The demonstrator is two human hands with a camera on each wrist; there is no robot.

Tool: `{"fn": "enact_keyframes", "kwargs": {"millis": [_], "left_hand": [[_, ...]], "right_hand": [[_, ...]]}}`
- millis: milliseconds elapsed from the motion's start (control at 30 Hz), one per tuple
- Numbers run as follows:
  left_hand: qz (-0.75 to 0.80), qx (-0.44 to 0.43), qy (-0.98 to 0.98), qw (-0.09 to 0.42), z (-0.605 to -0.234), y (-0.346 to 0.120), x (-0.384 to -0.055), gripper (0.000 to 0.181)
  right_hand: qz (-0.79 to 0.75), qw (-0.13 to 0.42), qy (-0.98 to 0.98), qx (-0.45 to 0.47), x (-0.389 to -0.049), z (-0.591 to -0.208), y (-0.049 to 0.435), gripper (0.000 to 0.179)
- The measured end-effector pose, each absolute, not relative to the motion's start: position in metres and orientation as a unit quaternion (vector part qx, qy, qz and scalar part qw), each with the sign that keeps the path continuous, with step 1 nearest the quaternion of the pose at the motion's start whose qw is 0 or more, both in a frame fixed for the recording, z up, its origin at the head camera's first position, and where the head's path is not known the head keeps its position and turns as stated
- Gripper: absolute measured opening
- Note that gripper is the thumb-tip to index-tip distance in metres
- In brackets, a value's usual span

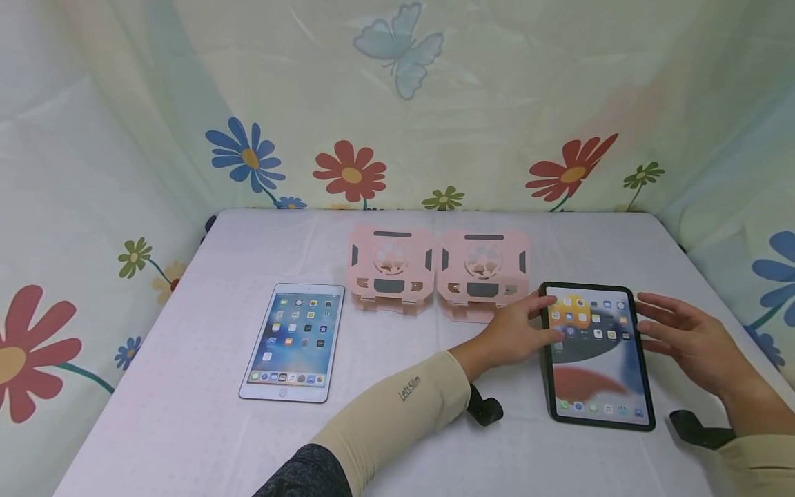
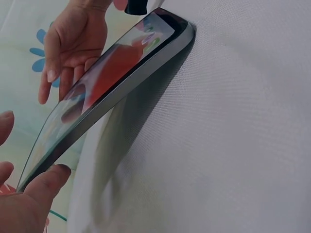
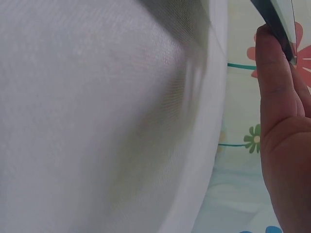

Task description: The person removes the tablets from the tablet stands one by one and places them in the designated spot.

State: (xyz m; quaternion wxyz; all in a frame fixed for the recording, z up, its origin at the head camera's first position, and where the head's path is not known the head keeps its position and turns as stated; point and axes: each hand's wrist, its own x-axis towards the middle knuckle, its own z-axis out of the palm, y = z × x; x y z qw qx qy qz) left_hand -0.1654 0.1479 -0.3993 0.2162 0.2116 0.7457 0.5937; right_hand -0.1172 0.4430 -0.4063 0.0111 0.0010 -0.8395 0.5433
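A dark-edged tablet (image 1: 597, 386) stands tilted at the right of the table, its near edge down on the cloth and its far end raised, as the left wrist view shows. My left hand (image 1: 512, 330) holds its left edge near the raised end, with the thumb (image 2: 51, 182) against the side. On the opposite side, my right hand (image 1: 695, 338) has its fairly straight fingers (image 3: 273, 63) along the tablet's right edge; part of them is hidden. The tablet's lit screen shows app icons.
A white tablet (image 1: 295, 331) lies screen-up on the left of the table. Two pink stands (image 1: 391, 266) with grey pads, the other stand (image 1: 484, 266) beside it, sit behind the middle. A flowered curtain (image 1: 484, 138) hangs around the white-covered table (image 1: 205, 414).
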Motion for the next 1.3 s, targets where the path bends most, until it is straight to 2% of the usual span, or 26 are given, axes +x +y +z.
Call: {"fn": "enact_keyframes", "kwargs": {"millis": [400, 767, 1300], "left_hand": [[0.575, 0.218, 0.759, 0.213, -0.401, 0.146, -0.165, 0.058], [0.602, 0.215, 0.735, 0.226, -0.404, 0.144, -0.163, 0.075], [0.552, 0.221, 0.776, 0.210, -0.411, 0.144, -0.164, 0.081]], "right_hand": [[0.542, 0.004, -0.840, -0.001, -0.115, -0.411, 0.446, 0.051], [0.587, -0.005, -0.810, 0.012, -0.114, -0.409, 0.445, 0.050], [0.623, -0.023, -0.782, 0.006, -0.117, -0.416, 0.446, 0.051]]}}
